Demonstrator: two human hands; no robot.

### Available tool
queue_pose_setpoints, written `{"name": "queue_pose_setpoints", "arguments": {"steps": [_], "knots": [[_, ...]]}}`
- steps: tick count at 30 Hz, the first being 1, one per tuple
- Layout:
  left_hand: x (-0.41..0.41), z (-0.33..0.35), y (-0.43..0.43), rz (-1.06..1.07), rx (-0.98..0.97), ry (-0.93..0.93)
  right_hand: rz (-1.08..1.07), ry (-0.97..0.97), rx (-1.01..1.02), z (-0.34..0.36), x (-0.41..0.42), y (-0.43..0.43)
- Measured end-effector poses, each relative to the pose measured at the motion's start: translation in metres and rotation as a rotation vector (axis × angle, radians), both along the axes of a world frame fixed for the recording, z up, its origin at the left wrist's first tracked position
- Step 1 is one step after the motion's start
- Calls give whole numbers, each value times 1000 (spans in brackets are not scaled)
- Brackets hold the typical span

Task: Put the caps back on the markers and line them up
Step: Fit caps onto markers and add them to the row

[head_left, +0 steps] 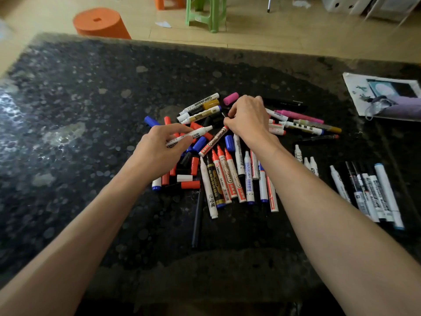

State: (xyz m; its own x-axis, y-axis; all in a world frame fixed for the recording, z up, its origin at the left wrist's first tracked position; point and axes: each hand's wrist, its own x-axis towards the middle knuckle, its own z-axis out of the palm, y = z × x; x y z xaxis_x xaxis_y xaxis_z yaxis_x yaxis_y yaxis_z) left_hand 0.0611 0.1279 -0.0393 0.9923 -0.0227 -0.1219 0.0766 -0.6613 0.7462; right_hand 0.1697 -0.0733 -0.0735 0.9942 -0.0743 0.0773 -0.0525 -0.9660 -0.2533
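Nearest on the worktop point(159, 224), leave the row of markers point(227, 181) lying side by side. Just beyond, steady the bare-tipped white marker point(198, 132) in the left hand point(157, 149), curled round its barrel. Right hand point(248, 119): fingers curled down into the pile point(205, 112), contents impossible to tell. Fetch a matching cap, push straight on. Farther off, pass over the pink cap point(230, 98).

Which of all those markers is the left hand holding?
The left hand grips the white marker with black lettering; its uncapped tip points toward the right hand.
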Motion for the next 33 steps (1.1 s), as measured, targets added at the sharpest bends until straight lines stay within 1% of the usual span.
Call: {"name": "queue_pose_setpoints", "arguments": {"steps": [2,5,6,8,9,11,12,13,15,17,19,23,26,29,31,33], "knots": [[0,0,0,-7,8,1,-27,25,78,2,-1,-1],[-1,2,-2,-34,18,21,-47,-27,276,13,-16,-14],[-2,2,-3,-48,19,24,-37,-6,382,18,-26,-19],[-2,1,-5,-69,9,20,10,97,603,26,-48,-30],[-2,-1,-7,-82,2,20,36,152,664,30,-59,-36],[-4,-3,-11,-124,-10,30,64,219,686,37,-82,-45],[-6,-3,-14,-146,-11,34,48,236,714,40,-93,-50],[-7,-3,-16,-168,-7,38,14,249,783,44,-104,-54],[-10,-2,-21,-210,5,38,-60,264,977,49,-123,-61],[-12,0,-26,-242,3,33,-102,241,1115,51,-137,-68],[-14,1,-29,-265,-20,29,-125,208,1190,52,-144,-73],[-15,-2,-33,-297,-24,22,-117,127,1187,48,-150,-80],[-14,-2,-34,-304,-32,11,-80,106,1059,41,-150,-85],[-14,-1,-36,-309,-44,0,-11,168,918,38,-152,-83],[-13,0,-36,-319,-45,1,34,225,862,35,-154,-79],[-12,1,-35,-308,-53,-10,38,224,820,31,-154,-77]]}}
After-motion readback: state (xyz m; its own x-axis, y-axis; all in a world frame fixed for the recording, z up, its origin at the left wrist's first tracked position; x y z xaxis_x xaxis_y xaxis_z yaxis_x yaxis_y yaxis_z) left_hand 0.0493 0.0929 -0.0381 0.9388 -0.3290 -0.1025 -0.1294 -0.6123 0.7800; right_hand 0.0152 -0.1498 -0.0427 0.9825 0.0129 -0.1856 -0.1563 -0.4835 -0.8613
